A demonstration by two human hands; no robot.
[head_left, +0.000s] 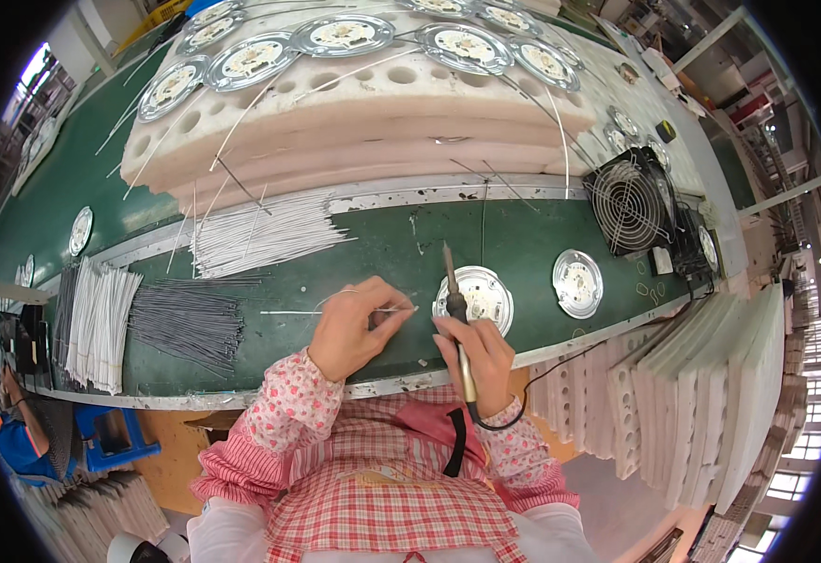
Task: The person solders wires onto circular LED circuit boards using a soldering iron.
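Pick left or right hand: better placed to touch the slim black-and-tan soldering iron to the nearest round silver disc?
Right, probably: the right hand holds the soldering iron, which overlaps that silver disc in view. The left hand pinches a thin white wire near the disc's left edge.

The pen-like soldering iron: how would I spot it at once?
At the green worktable, find the bare right hand by a round silver disc. It holds the slim, black-collared soldering iron, tip pointing away from the body. Unlike the thin white wires, it trails a black cord.
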